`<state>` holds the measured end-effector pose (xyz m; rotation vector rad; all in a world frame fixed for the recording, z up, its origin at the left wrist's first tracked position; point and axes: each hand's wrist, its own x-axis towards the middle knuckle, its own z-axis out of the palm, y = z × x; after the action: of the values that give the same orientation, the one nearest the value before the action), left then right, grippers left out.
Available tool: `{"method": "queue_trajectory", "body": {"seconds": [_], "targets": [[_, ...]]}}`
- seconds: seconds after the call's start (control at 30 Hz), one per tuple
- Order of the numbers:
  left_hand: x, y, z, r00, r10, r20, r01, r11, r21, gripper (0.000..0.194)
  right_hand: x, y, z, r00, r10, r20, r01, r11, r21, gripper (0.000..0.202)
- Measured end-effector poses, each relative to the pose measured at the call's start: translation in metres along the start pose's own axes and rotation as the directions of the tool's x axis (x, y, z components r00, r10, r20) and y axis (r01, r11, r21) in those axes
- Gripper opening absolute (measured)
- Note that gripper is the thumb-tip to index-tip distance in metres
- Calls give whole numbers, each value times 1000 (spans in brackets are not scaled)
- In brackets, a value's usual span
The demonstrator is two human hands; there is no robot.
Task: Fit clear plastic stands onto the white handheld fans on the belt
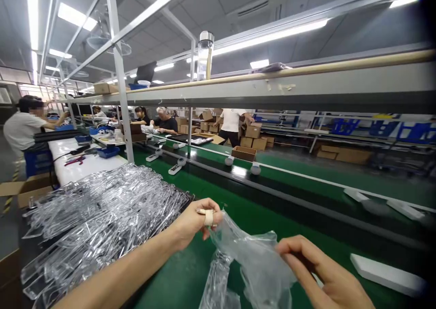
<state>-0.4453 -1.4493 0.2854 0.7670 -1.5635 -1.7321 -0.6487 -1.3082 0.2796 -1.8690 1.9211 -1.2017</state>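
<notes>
A thin, clear plastic bag (252,259) hangs crumpled between my two hands over the green work surface. My left hand (200,218), with tape wrapped round one finger, pinches the bag's upper left corner. On its right side, my right hand (316,268) grips the bag between thumb and forefinger. Just below my left hand lies a clear plastic piece (216,277), partly covered by the bag; I cannot make out its exact kind. Left of my forearm is a big heap of clear plastic pieces (112,209).
White handheld devices (177,166) and rounded white parts (255,168) sit on the green conveyor belt (306,200). A white block (384,272) lies near my right hand. Overhead runs a shelf (238,88) carrying a glass bottle (205,57). Several people work farther back.
</notes>
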Motion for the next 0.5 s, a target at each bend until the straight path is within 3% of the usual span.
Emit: {"method": "queue_trajectory", "body": {"seconds": [0.17, 0.27, 0.4, 0.5], "targets": [[-2, 3, 2, 998, -56, -13, 56, 997, -51, 36, 7, 1, -8, 1000, -30, 10, 30, 999, 26, 29], [-5, 6, 2, 996, -90, 5, 90, 993, -74, 37, 12, -2, -12, 999, 18, 30, -19, 999, 42, 31], [-8, 9, 0, 1000, -21, -22, 22, 999, 47, 32, 14, -1, -14, 995, 81, 65, -88, 990, 106, 33], [-9, 10, -4, 998, -31, -47, 31, 999, -15, 34, 14, 6, -13, 981, 150, 123, -170, 971, 170, 32]]}}
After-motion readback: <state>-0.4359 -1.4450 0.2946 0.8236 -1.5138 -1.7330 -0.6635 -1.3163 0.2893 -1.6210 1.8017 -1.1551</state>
